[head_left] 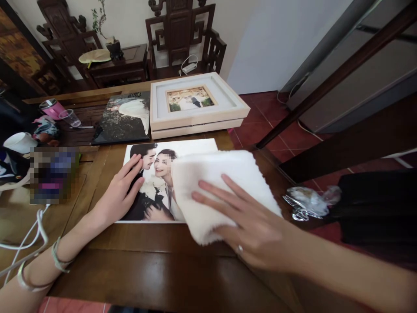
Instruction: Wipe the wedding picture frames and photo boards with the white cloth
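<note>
A large photo print (151, 182) of a couple lies flat on the wooden table, a white margin along its edge. My left hand (122, 189) rests with spread fingers on its left part, holding nothing. Over the print's right side lies a white fluffy cloth (241, 167), which hangs past the print's near and right edges. My right hand (250, 217) holds this cloth, its longer fingers stretched across the top and another digit partly hidden at the cloth's near edge. The cloth covers the right part of the print.
Behind the print are stacked pale wooden frames (202, 119) and a dark photo panel (125, 117). A pink mug (52, 108), a clear plastic cup (70, 117) and white cables (41, 221) are at left. A plastic bag (306, 202) lies at right beyond the table (156, 274).
</note>
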### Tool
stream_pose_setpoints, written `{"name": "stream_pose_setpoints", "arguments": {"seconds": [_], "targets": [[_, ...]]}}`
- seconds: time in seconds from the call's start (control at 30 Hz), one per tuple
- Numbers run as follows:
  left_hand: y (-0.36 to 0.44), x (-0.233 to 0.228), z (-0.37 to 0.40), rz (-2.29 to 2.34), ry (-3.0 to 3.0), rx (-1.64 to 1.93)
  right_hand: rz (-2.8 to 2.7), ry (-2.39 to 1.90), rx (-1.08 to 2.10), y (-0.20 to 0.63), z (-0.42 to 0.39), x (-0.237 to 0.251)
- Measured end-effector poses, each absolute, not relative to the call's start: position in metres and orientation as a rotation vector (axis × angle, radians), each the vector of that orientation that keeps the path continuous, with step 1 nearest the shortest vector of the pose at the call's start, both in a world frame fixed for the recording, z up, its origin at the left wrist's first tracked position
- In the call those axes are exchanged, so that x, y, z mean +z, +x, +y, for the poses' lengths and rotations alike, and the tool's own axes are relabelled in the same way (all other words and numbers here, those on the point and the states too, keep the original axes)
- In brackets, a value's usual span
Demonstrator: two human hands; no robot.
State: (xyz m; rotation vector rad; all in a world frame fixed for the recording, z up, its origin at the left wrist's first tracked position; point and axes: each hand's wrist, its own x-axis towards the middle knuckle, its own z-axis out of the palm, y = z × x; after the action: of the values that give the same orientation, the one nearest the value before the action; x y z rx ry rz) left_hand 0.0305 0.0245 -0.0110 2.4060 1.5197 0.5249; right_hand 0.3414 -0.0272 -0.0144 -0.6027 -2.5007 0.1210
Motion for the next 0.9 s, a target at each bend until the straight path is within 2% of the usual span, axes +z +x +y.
{"name": "stream_pose_setpoints", "arguments": {"seconds": [0.23,0.4,0.67,0.9], "targets": [[0.032,-0.011,0.024,1.525,2.405,0.527,-2.582,-0.487,0.086,0.341,-0.051,-0.013],[0.031,-0.011,0.024,1.523,2.399,0.518,-2.630,-0.470,0.176,0.348,0.001,-0.012],[0.031,-0.012,0.024,1.515,2.401,0.525,-2.702,-0.679,0.098,0.344,0.072,-0.007],[0.031,-0.010,0.024,1.507,2.404,0.517,-2.603,-0.813,0.111,0.327,0.027,-0.010]]}}
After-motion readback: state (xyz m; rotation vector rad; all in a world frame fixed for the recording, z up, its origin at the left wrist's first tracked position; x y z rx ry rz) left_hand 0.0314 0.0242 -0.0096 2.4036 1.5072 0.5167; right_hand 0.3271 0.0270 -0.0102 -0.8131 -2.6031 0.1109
